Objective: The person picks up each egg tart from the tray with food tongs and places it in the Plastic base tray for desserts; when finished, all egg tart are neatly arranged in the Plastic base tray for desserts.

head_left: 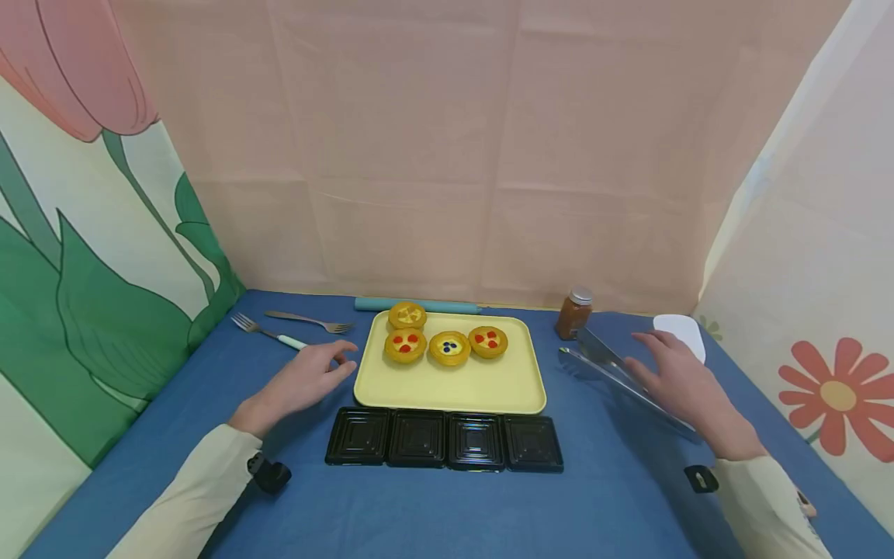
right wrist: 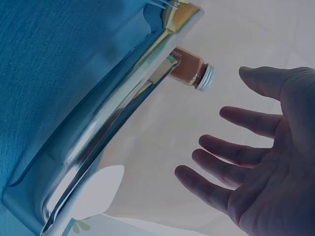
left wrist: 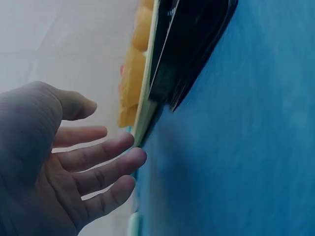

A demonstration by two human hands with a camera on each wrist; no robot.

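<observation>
My left hand [head_left: 307, 380] hovers left of a pale yellow tray [head_left: 447, 392], fingers relaxed and holding nothing. On the tray sit several toy egg tarts [head_left: 449, 348], some with red or blue toppings. Steel tongs [right wrist: 93, 137] lie spread on the blue cloth at the right. My right hand [head_left: 687, 384] is above and beside them; in the right wrist view its fingers are extended, spread and apart from the metal. In front of the tray, a row of black square containers [head_left: 417, 439] lies along its near edge.
Two forks, one with a mint handle [head_left: 289, 341] and one metal-coloured fork [head_left: 307, 319], lie left of the tray. Behind it is a teal rod [head_left: 419, 305]. A silver-capped brown jar [head_left: 574, 317] stands back right, near a white rounded object [head_left: 683, 334]. Fabric walls enclose the table.
</observation>
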